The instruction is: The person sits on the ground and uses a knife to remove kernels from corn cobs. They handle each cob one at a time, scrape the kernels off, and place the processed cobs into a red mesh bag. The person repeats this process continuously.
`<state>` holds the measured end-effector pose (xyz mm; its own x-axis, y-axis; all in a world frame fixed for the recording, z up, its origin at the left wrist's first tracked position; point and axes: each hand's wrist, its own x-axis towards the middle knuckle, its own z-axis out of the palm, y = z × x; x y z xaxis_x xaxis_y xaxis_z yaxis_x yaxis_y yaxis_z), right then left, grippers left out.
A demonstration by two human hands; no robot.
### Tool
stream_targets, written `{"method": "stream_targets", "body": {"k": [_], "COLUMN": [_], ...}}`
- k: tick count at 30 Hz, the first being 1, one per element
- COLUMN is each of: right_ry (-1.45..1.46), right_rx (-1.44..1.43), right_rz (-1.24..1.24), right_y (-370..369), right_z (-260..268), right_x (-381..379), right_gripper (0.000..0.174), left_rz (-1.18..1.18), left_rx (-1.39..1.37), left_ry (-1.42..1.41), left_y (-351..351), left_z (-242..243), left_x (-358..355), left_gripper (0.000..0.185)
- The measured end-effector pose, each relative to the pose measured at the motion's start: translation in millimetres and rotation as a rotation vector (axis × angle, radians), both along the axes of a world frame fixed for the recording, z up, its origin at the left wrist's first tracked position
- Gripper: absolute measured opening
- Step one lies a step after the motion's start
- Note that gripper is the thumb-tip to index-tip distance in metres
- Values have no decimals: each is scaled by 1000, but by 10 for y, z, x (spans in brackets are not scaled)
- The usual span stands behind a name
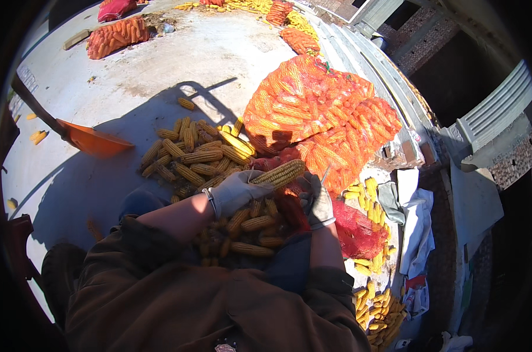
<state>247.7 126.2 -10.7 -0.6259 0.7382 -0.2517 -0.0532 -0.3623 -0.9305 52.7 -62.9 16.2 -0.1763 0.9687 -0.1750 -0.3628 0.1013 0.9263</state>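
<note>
My left hand (237,192), in a whitish work glove, grips a husked yellow ear of corn (281,174), its wide end towards the right. Close by on the right is my right hand (319,203), gloved with dark fingertips and curled around a thin pointed metal tool (326,174). The tool's handle is hidden in the fist. Beneath both hands lies a heap of corn ears (200,156), spreading back between my legs. Red mesh netting (358,231) lies beside and behind my right wrist.
Large orange mesh sacks of corn (310,105) stand ahead on the right. An orange scoop shovel (96,138) is at the left. More ears (378,308) lie at the lower right near white cloth (413,233). Another filled sack (118,37) lies farther off on the concrete.
</note>
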Motion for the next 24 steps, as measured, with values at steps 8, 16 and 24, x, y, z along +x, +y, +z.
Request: {"method": "stream_targets", "body": {"k": [8,16,24], "right_ry": [25,161,357], "right_rx": [65,134,-69], "right_rz": [102,-160,-401], "right_y": [-30,-38,249], "right_z": [3,-44,-38], "right_x": [-14,-41,178], "right_gripper": [47,22,21], "left_rz": [-183,-164,183], "left_rx": [-51,473,-150], "left_ry": [83,748,225], "left_y": [30,115,103], "left_z": [115,-501,-199], "left_x": [209,10,-242], "left_gripper": [42,36,33]}}
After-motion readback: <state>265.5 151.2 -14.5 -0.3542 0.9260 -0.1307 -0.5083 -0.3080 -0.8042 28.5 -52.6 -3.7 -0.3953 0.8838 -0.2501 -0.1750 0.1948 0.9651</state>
